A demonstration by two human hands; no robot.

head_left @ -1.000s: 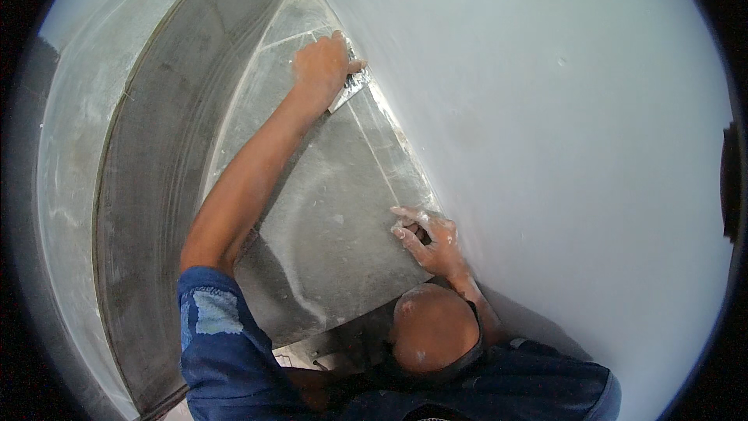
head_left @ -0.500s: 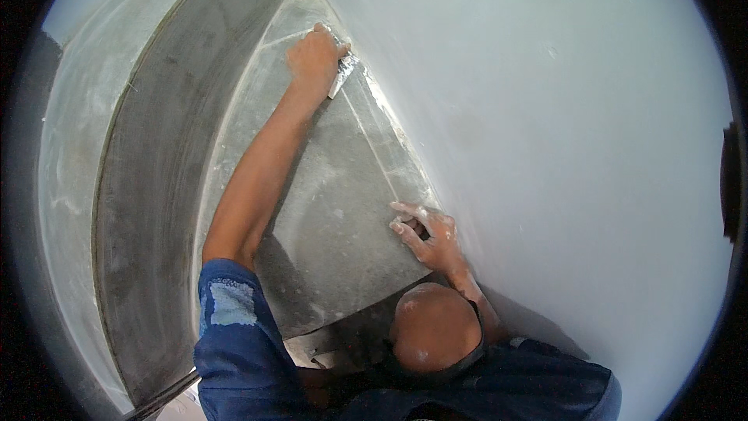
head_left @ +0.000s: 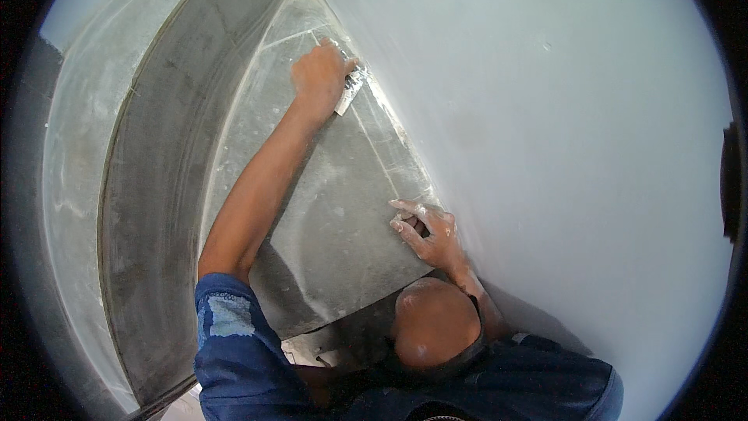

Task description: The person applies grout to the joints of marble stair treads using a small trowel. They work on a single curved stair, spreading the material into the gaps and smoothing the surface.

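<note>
My left hand [head_left: 319, 78] reaches far out over a grey triangular slab [head_left: 319, 187], fingers closed round a flat metal scraper blade [head_left: 350, 93]. The blade lies against the slab beside its right edge, where a rough white filler strip [head_left: 397, 129] runs along the pale wall; the hand hides the rest of the tool. Closer in, my right hand [head_left: 430, 234] rests by that same edge, dusted with white. Its index finger and thumb stretch out with a gap between them, the other fingers loosely curled, and nothing shows in it.
A smooth pale wall [head_left: 545, 109] rises along the right. To the left stands a dark grey curved band [head_left: 164, 171], with a lighter whitish surface [head_left: 78, 187] beyond it. Thin pale lines cross the slab, and its near edge drops off close to my body.
My left hand and the blade have slid a short way nearer along the wall edge, slightly to the right. My right hand has stayed in place.
</note>
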